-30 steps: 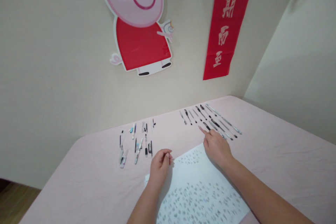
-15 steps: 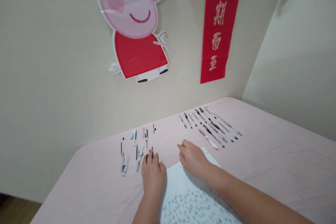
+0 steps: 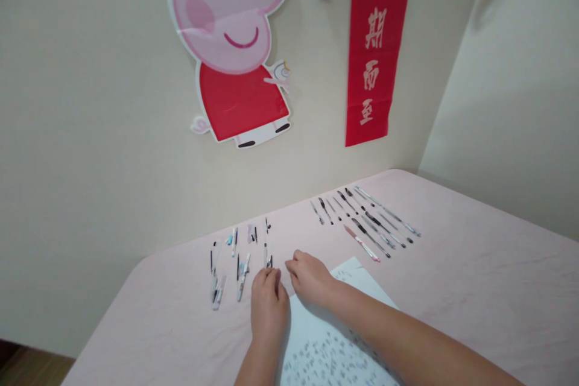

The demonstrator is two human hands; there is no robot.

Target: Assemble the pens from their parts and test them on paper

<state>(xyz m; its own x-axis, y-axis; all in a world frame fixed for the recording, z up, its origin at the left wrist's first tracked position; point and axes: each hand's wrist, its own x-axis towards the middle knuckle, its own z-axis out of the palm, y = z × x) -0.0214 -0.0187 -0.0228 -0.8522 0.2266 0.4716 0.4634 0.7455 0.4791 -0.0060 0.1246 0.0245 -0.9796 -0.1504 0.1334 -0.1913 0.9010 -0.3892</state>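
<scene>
My left hand (image 3: 268, 304) lies on the pink tablecloth with its fingertips pinched on a small pen part (image 3: 268, 261) at the right end of a group of taken-apart pens (image 3: 230, 265). My right hand (image 3: 310, 277) sits just to the right of it, fingers curled, its fingertips close to the same part; I cannot make out whether it grips anything. Both wrists rest over a white sheet covered in handwriting (image 3: 335, 344). A row of whole pens (image 3: 366, 223) lies farther right, beyond the right hand.
The pink table (image 3: 474, 289) stands in a corner against cream walls. A cartoon pig cutout (image 3: 235, 42) and a red banner with characters (image 3: 375, 42) hang on the wall. The table's left edge drops to a wooden floor (image 3: 27, 368).
My right hand left the row of whole pens and moved left to the pen parts. My left hand reached forward and pinched a part. The camera tilted slightly up.
</scene>
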